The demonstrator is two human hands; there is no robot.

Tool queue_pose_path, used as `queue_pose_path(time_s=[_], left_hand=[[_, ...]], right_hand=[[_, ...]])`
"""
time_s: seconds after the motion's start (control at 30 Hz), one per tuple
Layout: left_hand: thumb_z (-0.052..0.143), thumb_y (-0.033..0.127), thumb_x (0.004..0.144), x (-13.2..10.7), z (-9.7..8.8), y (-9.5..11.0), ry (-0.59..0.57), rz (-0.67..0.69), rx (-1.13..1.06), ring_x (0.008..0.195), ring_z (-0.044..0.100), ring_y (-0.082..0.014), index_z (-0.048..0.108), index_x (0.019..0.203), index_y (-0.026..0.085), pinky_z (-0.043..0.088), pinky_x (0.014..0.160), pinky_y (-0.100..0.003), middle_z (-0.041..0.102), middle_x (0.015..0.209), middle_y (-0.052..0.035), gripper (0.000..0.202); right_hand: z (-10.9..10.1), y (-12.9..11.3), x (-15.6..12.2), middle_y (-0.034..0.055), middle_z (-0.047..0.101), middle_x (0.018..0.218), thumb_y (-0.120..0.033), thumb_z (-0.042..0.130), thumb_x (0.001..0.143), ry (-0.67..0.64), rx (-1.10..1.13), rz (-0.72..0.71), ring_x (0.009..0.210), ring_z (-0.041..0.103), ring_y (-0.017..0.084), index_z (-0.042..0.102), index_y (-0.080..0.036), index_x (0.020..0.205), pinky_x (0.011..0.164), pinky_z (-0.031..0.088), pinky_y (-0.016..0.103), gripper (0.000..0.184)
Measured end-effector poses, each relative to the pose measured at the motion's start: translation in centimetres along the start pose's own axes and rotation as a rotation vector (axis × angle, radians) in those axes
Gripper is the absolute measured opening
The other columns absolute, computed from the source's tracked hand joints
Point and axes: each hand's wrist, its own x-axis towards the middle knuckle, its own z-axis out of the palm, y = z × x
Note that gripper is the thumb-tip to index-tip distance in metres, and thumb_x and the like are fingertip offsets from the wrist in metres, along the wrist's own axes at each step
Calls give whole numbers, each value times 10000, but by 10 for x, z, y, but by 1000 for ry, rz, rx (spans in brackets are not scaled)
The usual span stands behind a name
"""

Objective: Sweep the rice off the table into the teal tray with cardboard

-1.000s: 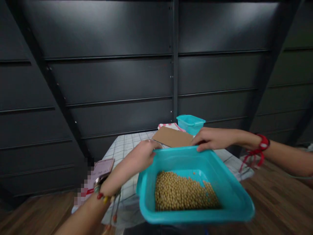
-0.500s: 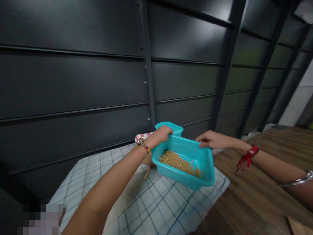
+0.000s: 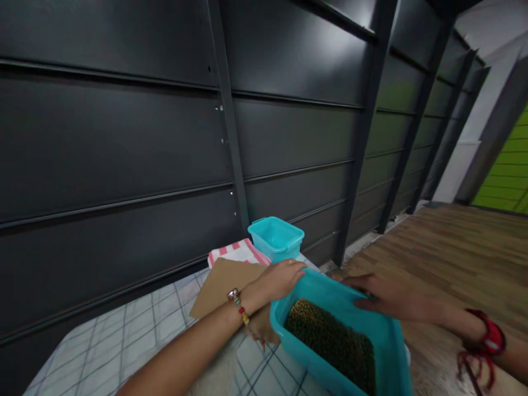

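Observation:
A teal plastic basin [image 3: 385, 352] holds a heap of small round beans [image 3: 334, 344] and is tilted toward its near side. My left hand [image 3: 278, 279] is closed on the basin's far left rim. My right hand [image 3: 381, 296] lies blurred along the far right rim, gripping it. The basin hangs over the right end of a checked cloth [image 3: 136, 341].
A smaller teal tub [image 3: 275, 237] stands at the back against the dark metal wall [image 3: 124, 137], beside a pink striped cloth [image 3: 235, 252]. A brown cardboard sheet [image 3: 220, 283] lies on the checked cloth. Wooden floor [image 3: 462, 247] stretches to the right.
The basin has come nearer and lower in view and tilted further; the beans slid toward the near side. My view swung right. Both hands stayed on the rim.

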Motion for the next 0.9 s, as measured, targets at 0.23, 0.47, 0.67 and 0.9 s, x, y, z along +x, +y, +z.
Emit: queue_pose_path(time_s=[0.23,0.47,0.67,0.9], left_hand=[[246,323,956,-31,-7,-27,-58,-100,-33,1053,576,-178,580,1063,193,425,979,-339,643,1132,-79,374],[353,278,936,-49,9,-56,-152,-6,-35,1071,563,-169,570,1125,221,405,983,-326,626,1183,-50,293],[429,386,903,-39,18,-56,-111,-19,15,1007,555,-214,607,1021,209,408,951,-390,642,1065,-76,278],[446,362,901,-24,20,-55,-161,-100,-50,822,606,-163,643,912,230,482,792,-329,673,940,-41,237]], right_hand=[[11,0,-3,107,689,1030,-330,433,833,66,179,62,933,635,248,663,-164,1053,817,499,360,359],[7,21,-31,88,702,1005,-461,452,814,202,279,187,896,647,273,690,-194,994,795,518,375,400],[8,31,-26,100,700,1012,-407,431,806,350,123,313,914,643,280,678,-190,1007,840,496,405,385],[13,39,-2,113,684,1065,-302,429,793,349,96,330,954,637,273,666,-143,1046,865,481,389,382]])
